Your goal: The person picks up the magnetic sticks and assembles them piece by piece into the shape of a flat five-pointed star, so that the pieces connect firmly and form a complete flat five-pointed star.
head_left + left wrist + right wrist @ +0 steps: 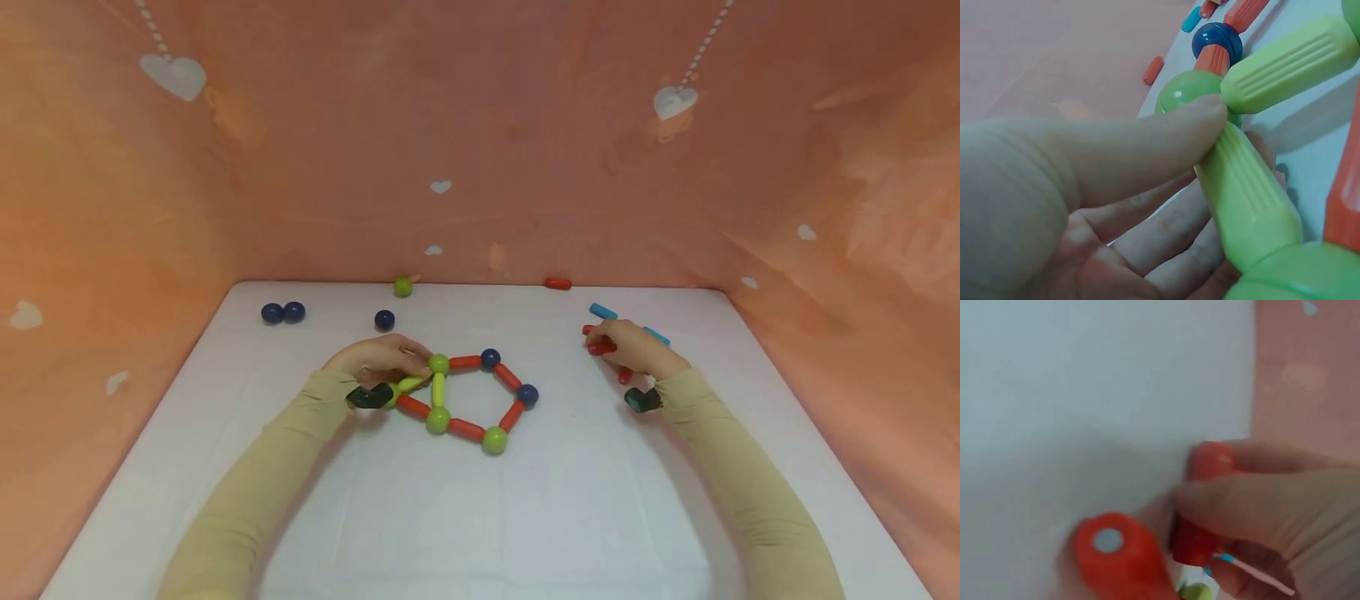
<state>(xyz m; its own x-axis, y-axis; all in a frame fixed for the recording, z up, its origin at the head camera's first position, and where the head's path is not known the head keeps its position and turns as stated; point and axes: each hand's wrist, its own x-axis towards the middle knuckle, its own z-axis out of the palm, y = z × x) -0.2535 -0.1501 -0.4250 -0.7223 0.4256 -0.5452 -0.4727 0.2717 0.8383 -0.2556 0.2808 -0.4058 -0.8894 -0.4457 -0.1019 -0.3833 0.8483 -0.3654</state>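
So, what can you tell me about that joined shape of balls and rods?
The joined shape is a five-sided loop with a triangle at left, sharing one lime rod. It has four green balls, two dark-blue balls, five red rods and two ribbed lime rods, all plastic-looking, the balls glossy. It lies near the middle of the white table. The left hand grips the outer lime rod, its thumb partly covering the joint with a green ball.
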